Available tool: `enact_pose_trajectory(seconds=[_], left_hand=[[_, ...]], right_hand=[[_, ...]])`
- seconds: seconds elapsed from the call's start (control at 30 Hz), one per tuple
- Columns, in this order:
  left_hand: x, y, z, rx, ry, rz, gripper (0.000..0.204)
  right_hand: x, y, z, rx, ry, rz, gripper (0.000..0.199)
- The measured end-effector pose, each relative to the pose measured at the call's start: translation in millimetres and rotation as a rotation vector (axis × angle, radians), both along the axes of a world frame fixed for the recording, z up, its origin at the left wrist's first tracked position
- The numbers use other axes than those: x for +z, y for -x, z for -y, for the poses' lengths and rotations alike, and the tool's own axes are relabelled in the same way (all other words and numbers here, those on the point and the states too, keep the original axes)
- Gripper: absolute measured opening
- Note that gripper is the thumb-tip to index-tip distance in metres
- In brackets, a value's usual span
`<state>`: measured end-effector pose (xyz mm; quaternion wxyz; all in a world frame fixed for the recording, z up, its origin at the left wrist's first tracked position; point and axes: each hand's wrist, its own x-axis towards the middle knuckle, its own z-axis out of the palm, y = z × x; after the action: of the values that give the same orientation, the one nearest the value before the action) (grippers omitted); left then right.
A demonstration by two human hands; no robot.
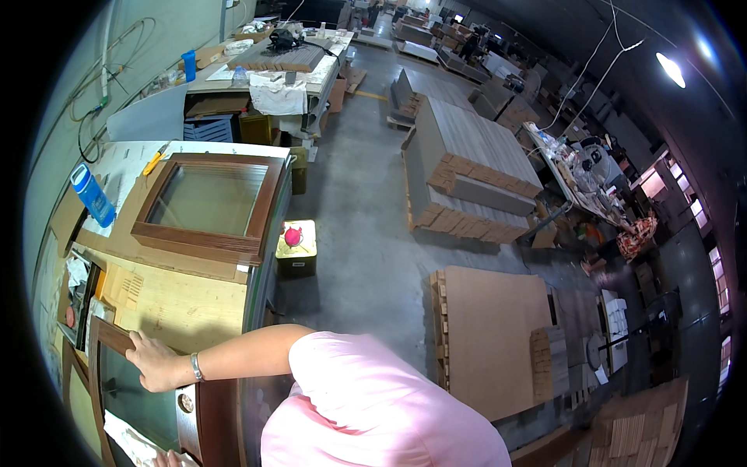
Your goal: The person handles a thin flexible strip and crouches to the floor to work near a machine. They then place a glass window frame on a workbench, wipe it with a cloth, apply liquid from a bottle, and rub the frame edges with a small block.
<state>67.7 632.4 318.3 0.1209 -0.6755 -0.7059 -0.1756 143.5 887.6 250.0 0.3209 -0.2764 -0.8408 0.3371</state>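
Note:
My right hand [161,366], with a metal band at the wrist, reaches left across a brown wood-framed glass panel [152,412]. Its fingers are spread, with the tips at the frame's far rail. Cut off by the lower edge, my left hand [167,460] presses on a crumpled white cloth [134,442] over the glass; most of that hand is out of the picture. Beside my right wrist is a pale strip [187,428] with a round brownish spot. Farther along the bench lies a second wood-framed glass panel [206,198] on cardboard.
A blue bottle [93,196] and a yellow-handled cutter [155,159] lie near the second panel. A tin [297,261] with a pink-red object on top stands beside the bench. Stacked boards [467,167] and a board-topped pallet [494,335] stand to the right; another person [634,237] is beyond.

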Motion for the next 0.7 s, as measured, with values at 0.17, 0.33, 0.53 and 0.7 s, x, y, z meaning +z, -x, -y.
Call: enact_pose_trajectory(seconds=[0.17,0.33,0.53,0.7], left_hand=[[-1,10,6,0.09,0.065,-0.303,0.047],[-61,53,36,0.135,-0.26,0.56,0.038],[-40,29,26,-0.013,-0.298,0.951,0.042],[-12,-30,9,0.17,-0.064,0.63,0.051]], right_hand=[[-6,-6,-3,-0.003,0.024,0.015,0.038],[1,-4,4,0.018,0.025,0.014,0.038],[-6,-5,-1,-0.023,0.011,0.034,0.038],[21,-2,-1,0.11,-0.065,0.005,0.034]])
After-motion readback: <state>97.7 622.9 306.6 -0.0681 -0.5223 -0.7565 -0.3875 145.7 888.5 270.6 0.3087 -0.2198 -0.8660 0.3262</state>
